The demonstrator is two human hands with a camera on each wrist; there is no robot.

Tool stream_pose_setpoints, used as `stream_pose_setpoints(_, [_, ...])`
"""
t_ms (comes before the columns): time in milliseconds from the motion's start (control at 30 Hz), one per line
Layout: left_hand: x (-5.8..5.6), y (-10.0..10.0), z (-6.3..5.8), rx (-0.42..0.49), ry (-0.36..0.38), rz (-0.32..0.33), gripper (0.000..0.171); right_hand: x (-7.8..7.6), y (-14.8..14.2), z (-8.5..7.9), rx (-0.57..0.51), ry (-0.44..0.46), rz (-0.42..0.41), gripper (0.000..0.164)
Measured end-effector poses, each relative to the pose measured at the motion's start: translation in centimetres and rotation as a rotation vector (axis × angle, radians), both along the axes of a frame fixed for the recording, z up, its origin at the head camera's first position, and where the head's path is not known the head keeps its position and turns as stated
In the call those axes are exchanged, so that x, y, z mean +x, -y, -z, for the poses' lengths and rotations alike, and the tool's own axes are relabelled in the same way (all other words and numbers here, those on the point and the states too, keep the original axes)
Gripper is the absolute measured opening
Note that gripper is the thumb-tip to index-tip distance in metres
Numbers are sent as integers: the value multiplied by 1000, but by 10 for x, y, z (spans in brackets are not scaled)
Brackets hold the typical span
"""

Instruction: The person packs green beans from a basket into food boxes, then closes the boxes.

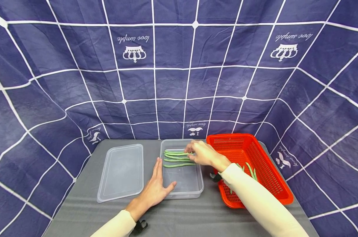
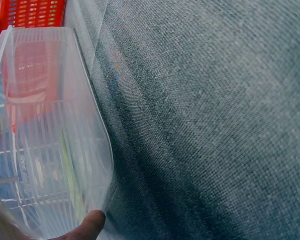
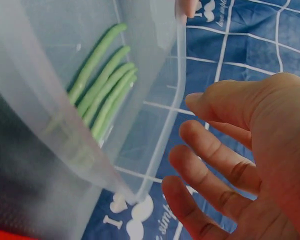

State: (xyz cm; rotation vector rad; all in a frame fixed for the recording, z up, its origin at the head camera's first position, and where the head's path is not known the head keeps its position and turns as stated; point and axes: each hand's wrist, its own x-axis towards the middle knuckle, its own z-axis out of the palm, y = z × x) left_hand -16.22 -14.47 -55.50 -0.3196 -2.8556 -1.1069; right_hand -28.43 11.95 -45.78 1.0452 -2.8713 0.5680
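Several green beans (image 1: 176, 160) lie side by side in the far part of a clear plastic container (image 1: 182, 184). Over their right ends is my right hand (image 1: 204, 153), its fingers loosely bent. The right wrist view shows nothing between the fingers of that right hand (image 3: 225, 165), which are by the container's rim (image 3: 180, 75). Along the container's left side rests my left hand (image 1: 156, 189), fingers straight and thumb spread over the near left corner. In the left wrist view a fingertip (image 2: 94, 222) touches the container's wall (image 2: 92, 130).
To the right stands a red perforated basket (image 1: 266, 174) with more green beans (image 1: 250, 170) in it, partly hidden under my right sleeve. A flat translucent lid (image 1: 122, 172) lies on the grey tabletop (image 1: 179, 217) at left. Blue gridded cloth (image 1: 173, 82) walls the back and sides.
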Motion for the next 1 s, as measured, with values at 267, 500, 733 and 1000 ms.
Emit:
stream_pose_setpoints(267, [1,-1,-1,5,-16,-1,122,11,-26,-6,-8,-47,45,20])
stream_pose_setpoints(500, [1,-1,1,8,-5,-3,123,19,-55,-7,-12,-77,70,19])
stream_pose_setpoints(733, [2,-2,1,2,-14,-7,121,27,-85,-6,-11,-98,109,19])
stream_pose_setpoints(1000, [0,-2,2,2,-24,-5,121,31,-119,2,-28,-94,126,18])
